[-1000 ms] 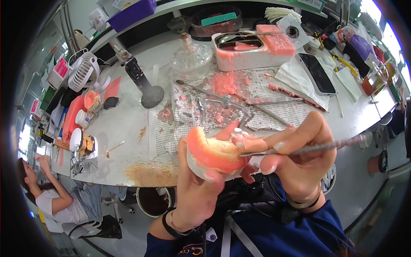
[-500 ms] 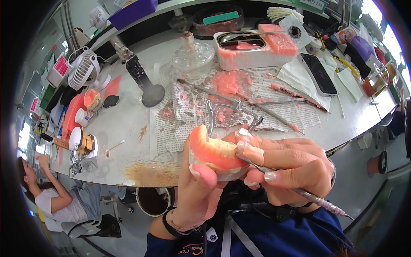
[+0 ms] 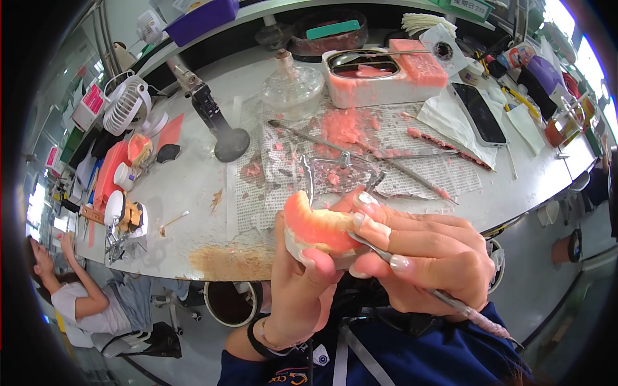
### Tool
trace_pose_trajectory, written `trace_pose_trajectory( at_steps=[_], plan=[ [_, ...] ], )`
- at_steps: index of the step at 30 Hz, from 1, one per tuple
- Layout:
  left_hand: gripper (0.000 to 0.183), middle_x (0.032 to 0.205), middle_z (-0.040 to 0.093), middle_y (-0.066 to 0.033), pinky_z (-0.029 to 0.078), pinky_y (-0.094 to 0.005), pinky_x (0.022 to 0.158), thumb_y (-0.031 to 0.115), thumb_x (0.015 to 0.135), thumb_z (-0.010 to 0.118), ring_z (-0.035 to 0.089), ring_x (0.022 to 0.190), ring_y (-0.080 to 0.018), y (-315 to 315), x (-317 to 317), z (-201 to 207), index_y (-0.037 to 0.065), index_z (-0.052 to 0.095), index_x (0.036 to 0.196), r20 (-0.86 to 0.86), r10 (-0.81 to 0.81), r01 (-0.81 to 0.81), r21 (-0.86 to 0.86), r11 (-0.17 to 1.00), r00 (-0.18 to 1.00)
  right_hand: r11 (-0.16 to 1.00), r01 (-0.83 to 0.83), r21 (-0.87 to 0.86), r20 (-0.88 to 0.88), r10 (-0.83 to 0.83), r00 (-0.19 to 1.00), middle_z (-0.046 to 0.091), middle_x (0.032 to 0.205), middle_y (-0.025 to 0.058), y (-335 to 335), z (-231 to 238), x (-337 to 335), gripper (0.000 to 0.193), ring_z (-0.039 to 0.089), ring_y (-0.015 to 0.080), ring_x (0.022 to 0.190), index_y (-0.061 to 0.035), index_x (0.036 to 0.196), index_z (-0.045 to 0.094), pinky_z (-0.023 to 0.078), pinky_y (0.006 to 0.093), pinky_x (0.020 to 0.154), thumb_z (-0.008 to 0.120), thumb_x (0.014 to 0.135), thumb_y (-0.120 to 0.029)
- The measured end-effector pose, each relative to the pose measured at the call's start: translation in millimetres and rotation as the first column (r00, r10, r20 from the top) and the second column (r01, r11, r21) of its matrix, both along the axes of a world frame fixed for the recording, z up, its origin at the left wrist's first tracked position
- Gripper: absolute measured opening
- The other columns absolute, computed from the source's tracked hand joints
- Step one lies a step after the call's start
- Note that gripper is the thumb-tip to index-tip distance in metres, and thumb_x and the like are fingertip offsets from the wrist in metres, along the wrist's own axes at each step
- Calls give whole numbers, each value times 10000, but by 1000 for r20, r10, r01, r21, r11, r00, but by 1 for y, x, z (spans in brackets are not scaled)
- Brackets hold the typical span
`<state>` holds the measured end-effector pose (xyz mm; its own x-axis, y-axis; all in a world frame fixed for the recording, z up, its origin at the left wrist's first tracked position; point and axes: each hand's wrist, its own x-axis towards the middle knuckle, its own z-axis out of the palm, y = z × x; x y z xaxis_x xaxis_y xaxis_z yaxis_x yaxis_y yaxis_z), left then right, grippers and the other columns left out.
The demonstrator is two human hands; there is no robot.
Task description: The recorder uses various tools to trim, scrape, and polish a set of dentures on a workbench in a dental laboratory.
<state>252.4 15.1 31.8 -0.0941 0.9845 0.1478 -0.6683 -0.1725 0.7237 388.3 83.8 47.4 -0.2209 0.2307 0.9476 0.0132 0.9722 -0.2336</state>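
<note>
Above the bench's front edge, my left hand [image 3: 299, 289] is closed round a pink wax denture [image 3: 322, 230] with a row of cream teeth, set on a whitish cast. A bent metal frame [image 3: 344, 157], seemingly an articulator, rises behind the cast; where it joins is hidden. In my right hand [image 3: 431, 260] is a wax carver [image 3: 444, 297], gripped like a pen, its thin metal end against the pink wax beside the teeth. Pink wax coats the handle's rear part. My right fingertips rest by the teeth and cover part of them.
Wax-stained paper [image 3: 257, 199] bears several metal tools [image 3: 412, 177]. Behind stand a glass burner [image 3: 293, 87] and a wax tray [image 3: 367, 90]. A phone [image 3: 477, 114] lies right; a black-footed stand [image 3: 228, 141], a fan [image 3: 129, 106] and another articulator [image 3: 125, 215] stand left. A person [image 3: 77, 299] sits far left.
The denture and the metal frame have shifted slightly left and tilted. My right hand has moved a little left with the carver, whose rear end has dropped lower.
</note>
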Motion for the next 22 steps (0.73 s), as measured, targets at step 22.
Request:
trace_pose_trajectory(
  at_steps=[22],
  plan=[
    [850, 1470, 320, -289, 570, -495, 791, 478, 890, 615, 580, 1126, -380, 0, -10, 0, 97, 108, 1457, -16, -110, 109, -19, 994, 994, 902, -243, -358, -138, 207, 969, 734, 901, 148, 5, -3, 8, 284, 730, 275, 740, -31, 905, 531, 581, 290, 614, 787, 785, -30]
  ],
)
